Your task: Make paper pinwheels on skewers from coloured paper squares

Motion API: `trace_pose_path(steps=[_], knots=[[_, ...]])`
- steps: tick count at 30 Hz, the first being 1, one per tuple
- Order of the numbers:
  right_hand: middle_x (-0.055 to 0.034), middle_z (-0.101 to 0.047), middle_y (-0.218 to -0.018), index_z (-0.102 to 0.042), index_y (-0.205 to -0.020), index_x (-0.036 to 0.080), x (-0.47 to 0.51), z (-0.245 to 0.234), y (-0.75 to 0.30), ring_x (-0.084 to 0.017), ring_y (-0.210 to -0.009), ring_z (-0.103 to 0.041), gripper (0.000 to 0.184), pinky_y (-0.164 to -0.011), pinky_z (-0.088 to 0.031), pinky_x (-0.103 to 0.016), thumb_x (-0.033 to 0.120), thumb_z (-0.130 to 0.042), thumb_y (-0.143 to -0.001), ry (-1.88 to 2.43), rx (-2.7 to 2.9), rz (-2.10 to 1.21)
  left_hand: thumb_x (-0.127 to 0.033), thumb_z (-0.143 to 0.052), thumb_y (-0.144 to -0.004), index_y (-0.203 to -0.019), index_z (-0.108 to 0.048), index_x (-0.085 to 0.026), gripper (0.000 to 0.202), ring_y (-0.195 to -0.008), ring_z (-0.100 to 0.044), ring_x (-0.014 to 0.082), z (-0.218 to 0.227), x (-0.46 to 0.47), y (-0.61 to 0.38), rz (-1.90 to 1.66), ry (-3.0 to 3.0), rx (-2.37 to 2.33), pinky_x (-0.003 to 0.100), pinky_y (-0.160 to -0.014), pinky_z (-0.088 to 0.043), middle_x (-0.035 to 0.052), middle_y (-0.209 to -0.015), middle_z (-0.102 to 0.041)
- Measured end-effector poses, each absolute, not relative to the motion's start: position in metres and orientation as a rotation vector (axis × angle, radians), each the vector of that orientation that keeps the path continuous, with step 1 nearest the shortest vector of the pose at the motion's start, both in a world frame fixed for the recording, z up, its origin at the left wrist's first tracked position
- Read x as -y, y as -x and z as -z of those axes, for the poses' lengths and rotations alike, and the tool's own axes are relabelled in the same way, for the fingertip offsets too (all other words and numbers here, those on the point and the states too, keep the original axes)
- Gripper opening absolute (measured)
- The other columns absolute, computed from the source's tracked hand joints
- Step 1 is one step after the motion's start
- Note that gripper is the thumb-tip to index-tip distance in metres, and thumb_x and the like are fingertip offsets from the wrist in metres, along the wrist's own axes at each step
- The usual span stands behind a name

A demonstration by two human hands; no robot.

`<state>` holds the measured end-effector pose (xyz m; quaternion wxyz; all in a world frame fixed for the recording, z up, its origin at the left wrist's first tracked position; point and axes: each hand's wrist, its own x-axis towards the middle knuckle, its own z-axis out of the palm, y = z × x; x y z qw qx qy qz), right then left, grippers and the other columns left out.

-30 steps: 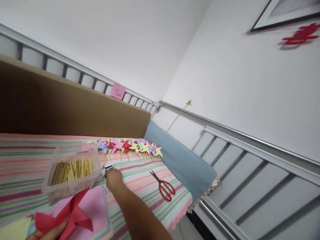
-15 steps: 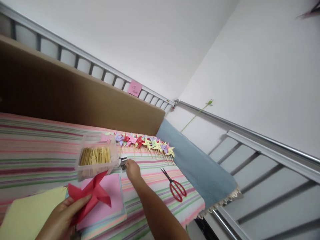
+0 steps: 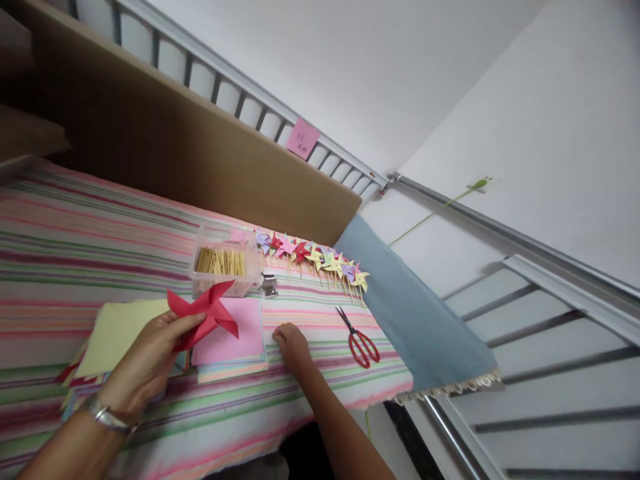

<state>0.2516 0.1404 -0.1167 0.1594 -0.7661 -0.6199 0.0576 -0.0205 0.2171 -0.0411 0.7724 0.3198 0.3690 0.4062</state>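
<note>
Pinching a folded red paper pinwheel (image 3: 205, 313) just in front of the clear plastic box of wooden sticks (image 3: 223, 267), the left hand (image 3: 145, 363) is raised. The right hand (image 3: 293, 347) is rested, curled, front-right of the box; any grip cannot be told. A row of stick-mounted paper pinwheels (image 3: 313, 257) is laid right of the box; the red one is not yet mounted.

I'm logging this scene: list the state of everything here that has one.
left hand, gripping the red paper pinwheel.
right hand, curled on the striped cloth; contents unclear.
red-handled scissors, lying flat, blades together.
clear box, open, sticks inside.
finished pinwheels, lying in a row.
</note>
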Motion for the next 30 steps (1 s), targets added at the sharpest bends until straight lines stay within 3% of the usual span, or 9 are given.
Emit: trace_pose_path(steps=[15,23,30], knots=[[-0.0037,-0.067,-0.088,-0.067,-0.084,0.017,-0.129,0.127,-0.251,-0.015,-0.088,-0.058,0.023,-0.082,-0.041,-0.024,0.010,-0.045,-0.083,2.130,1.537,-0.191,-0.017,-0.070,-0.069,-0.074,-0.062,-0.009,0.013,-0.059,-0.058,0.0096,0.042,-0.218,0.021,-0.916,-0.713,-0.873,0.016,-0.059,-0.043,-0.0026,-0.063,-0.068],[-0.0034,-0.066,-0.082,-0.066,-0.081,0.019,-0.135,0.132,-0.244,-0.016,-0.077,-0.059,0.016,-0.073,-0.043,-0.024,0.015,-0.051,-0.079,2.185,1.400,-0.157,-0.020,-0.075,-0.062,-0.073,-0.065,-0.010,0.017,-0.060,-0.059,0.0107,0.046,-0.217,0.017,-0.915,-0.684,-0.844,0.017,-0.060,-0.045,-0.0005,-0.064,-0.070],[-0.0047,-0.061,-0.071,-0.060,-0.064,0.019,-0.137,0.131,-0.236,-0.020,-0.074,-0.054,0.017,-0.072,-0.038,-0.029,0.012,-0.048,-0.073,2.128,1.471,-0.138,-0.023,-0.077,-0.054,-0.066,-0.067,-0.012,0.019,-0.055,-0.058,0.0121,0.052,-0.220,0.013,-0.978,-0.663,-0.823,0.019,-0.054,-0.043,0.0019,-0.061,-0.069]])
